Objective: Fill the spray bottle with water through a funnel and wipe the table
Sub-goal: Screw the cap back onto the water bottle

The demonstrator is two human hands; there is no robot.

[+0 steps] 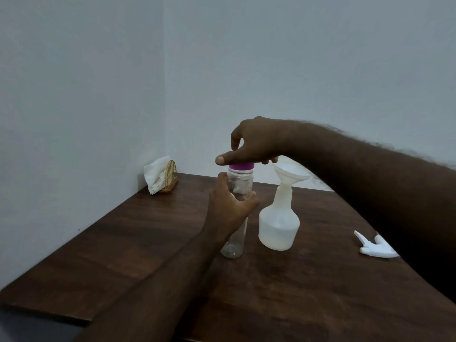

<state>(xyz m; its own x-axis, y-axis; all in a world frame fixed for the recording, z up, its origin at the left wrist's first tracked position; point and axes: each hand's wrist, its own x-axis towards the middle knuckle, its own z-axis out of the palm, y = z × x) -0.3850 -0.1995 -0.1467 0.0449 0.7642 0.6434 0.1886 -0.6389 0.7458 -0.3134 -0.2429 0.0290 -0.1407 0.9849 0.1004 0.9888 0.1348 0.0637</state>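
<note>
A clear plastic water bottle point(234, 243) stands upright on the dark wooden table point(123, 255). My left hand point(229, 208) is wrapped around its middle. My right hand point(251, 144) grips its purple cap point(241, 166) from above. Just to the right stands the white spray bottle point(278, 223), with a white funnel point(291, 174) seated in its neck. The bottle's white trigger spray head point(375, 248) lies on the table at the right, partly hidden by my right forearm.
A gold wire napkin holder point(170, 176) with white tissues point(155, 176) stands in the far left corner against the wall. The table's left edge runs diagonally; its front edge is at the bottom left. Walls close off the back and left.
</note>
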